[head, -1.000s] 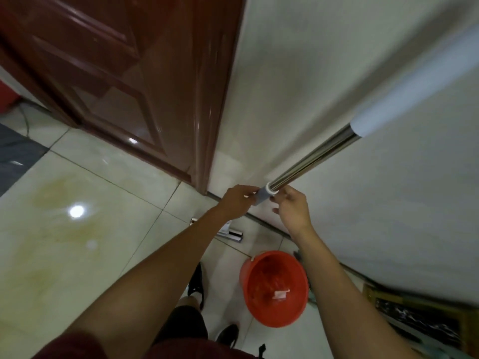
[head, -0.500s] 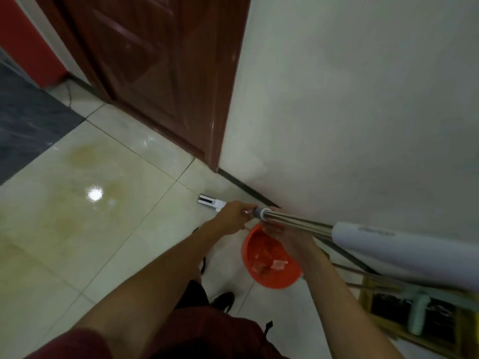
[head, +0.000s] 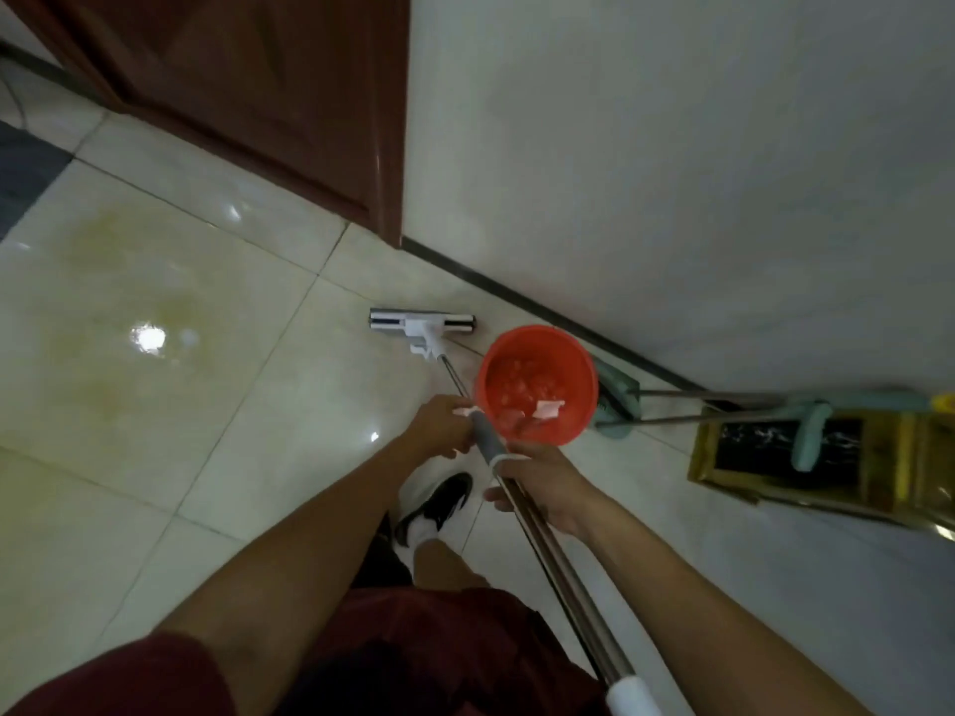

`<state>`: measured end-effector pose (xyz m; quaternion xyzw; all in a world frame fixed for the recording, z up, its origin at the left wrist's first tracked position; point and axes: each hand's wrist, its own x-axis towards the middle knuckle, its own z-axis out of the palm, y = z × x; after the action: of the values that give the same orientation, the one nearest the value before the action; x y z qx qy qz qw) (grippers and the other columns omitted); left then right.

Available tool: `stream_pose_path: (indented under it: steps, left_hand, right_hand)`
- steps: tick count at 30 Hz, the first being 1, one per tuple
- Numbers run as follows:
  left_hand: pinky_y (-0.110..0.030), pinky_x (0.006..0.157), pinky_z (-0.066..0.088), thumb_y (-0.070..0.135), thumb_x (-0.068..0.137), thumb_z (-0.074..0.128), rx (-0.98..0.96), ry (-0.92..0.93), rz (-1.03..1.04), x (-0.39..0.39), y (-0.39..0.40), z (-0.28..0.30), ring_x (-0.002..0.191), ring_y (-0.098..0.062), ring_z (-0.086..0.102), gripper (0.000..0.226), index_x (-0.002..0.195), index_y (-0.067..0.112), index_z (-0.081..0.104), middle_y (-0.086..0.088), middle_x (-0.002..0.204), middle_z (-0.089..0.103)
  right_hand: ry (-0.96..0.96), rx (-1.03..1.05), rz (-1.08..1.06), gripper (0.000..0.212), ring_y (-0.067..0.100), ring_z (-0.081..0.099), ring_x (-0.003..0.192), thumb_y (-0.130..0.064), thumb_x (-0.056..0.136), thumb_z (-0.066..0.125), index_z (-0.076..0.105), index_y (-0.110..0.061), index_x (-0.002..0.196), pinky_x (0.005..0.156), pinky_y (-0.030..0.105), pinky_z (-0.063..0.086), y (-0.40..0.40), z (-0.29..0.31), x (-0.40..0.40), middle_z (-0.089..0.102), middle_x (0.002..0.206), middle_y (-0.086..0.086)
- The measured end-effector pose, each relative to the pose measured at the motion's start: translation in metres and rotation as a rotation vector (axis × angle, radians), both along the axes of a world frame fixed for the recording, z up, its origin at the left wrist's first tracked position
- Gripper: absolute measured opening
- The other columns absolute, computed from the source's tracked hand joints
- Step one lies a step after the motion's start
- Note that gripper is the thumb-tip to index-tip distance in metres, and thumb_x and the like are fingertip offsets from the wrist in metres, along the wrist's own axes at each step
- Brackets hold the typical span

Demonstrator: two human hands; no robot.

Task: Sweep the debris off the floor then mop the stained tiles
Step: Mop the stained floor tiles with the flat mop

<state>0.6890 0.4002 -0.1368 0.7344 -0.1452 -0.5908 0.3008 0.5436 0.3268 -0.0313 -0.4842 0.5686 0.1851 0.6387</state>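
Note:
A flat mop with a white head (head: 421,323) lies on the pale tiles near the wall, its steel pole (head: 558,576) running back toward me. My left hand (head: 439,426) grips the grey collar of the pole from the left. Just behind it, my right hand (head: 540,480) curls round the steel part. An orange bucket (head: 537,348) with bits of debris inside stands right beside the pole. A yellowish stain (head: 119,312) spreads over the tiles at the left.
A brown wooden door (head: 248,95) and a white wall with dark skirting (head: 522,297) close off the far side. A green broom and dustpan (head: 620,405) lie by the wall. A yellow-framed box (head: 827,457) sits at right. My shoe (head: 439,503) is below the hands.
The pole swung from pointing up at the right to pointing back toward me. The mop head now rests flat on the floor. Both hands stayed on the pole.

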Motion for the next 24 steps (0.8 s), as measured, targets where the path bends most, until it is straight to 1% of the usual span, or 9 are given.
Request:
stream_pose_path:
  steps: [1,4,6,7,9,11,14,20,24]
  left_hand:
    - [-0.035,0.063,0.058,0.011,0.088,0.068,0.043,0.053,0.067,-0.003,0.007,-0.006,0.074,-0.025,0.072,0.045,0.133,0.012,0.061,-0.014,0.087,0.075]
    - [-0.034,0.055,0.057,0.021,0.094,0.068,0.133,0.224,0.192,-0.018,0.026,-0.021,0.078,-0.031,0.073,0.05,0.14,0.011,0.05,-0.022,0.097,0.073]
    - [-0.041,0.065,0.062,0.024,0.096,0.067,0.183,0.298,0.217,-0.025,0.033,-0.027,0.081,-0.035,0.073,0.029,0.118,0.007,0.057,-0.025,0.102,0.072]
    - [-0.044,0.07,0.063,0.025,0.096,0.067,0.209,0.34,0.238,-0.029,0.034,-0.031,0.082,-0.036,0.074,0.031,0.114,0.001,0.059,-0.024,0.105,0.072]
    - [-0.048,0.076,0.062,0.028,0.096,0.068,0.215,0.428,0.281,-0.039,0.034,-0.04,0.085,-0.036,0.073,0.035,0.116,0.0,0.06,-0.022,0.109,0.069]
    - [-0.046,0.075,0.062,0.028,0.096,0.069,0.215,0.476,0.333,-0.047,0.03,-0.042,0.088,-0.034,0.07,0.038,0.12,0.001,0.057,-0.019,0.108,0.066]
    - [-0.041,0.061,0.058,0.022,0.093,0.072,0.223,0.478,0.362,-0.055,0.024,-0.048,0.086,-0.031,0.067,0.038,0.12,0.001,0.055,-0.018,0.108,0.065]
    - [-0.039,0.056,0.057,0.007,0.087,0.075,0.198,0.384,0.482,-0.081,0.021,-0.048,0.082,-0.032,0.067,0.028,0.108,-0.003,0.059,-0.022,0.103,0.066]
    - [-0.038,0.053,0.056,0.005,0.087,0.074,0.181,0.364,0.586,-0.105,0.025,-0.041,0.08,-0.031,0.068,0.027,0.108,-0.005,0.061,-0.022,0.102,0.067]
  right_hand:
    - [0.038,0.008,-0.002,0.029,0.028,0.072,0.072,-0.002,0.094,0.059,0.057,0.003,0.123,0.053,0.027,0.055,0.009,-0.005,-0.001,0.067,0.096,0.02]
    - [0.146,0.047,-0.037,0.022,0.031,0.065,0.07,-0.002,0.092,0.062,0.062,0.005,0.113,0.047,0.025,0.051,0.039,-0.018,-0.01,0.062,0.084,0.019]
    - [0.209,0.066,-0.069,0.018,0.029,0.062,0.06,-0.003,0.091,0.064,0.062,0.002,0.109,0.043,0.024,0.046,0.053,-0.024,-0.017,0.059,0.079,0.018]
    - [0.24,0.084,-0.077,0.015,0.026,0.06,0.053,-0.004,0.091,0.064,0.061,0.002,0.105,0.041,0.025,0.044,0.06,-0.026,-0.02,0.059,0.076,0.018]
    - [0.287,0.07,-0.023,0.009,0.023,0.056,0.046,-0.006,0.09,0.065,0.062,0.0,0.096,0.042,0.026,0.044,0.07,-0.033,-0.025,0.062,0.075,0.02]
    - [0.33,-0.059,0.104,0.013,0.025,0.064,0.056,-0.01,0.087,0.065,0.061,-0.004,0.098,0.05,0.031,0.051,0.08,-0.043,-0.029,0.069,0.085,0.019]
    - [0.363,-0.231,0.231,0.023,0.03,0.07,0.086,-0.009,0.087,0.061,0.061,-0.006,0.11,0.064,0.03,0.052,0.09,-0.051,-0.032,0.07,0.104,0.015]
    - [0.283,-0.395,0.437,0.019,0.019,0.057,0.078,-0.004,0.09,0.061,0.06,-0.002,0.109,0.049,0.014,0.036,0.083,-0.047,-0.058,0.062,0.097,0.008]
    - [0.218,-0.462,0.562,0.013,0.021,0.057,0.074,-0.004,0.087,0.06,0.061,-0.004,0.1,0.053,0.022,0.041,0.078,-0.04,-0.082,0.062,0.093,0.009]
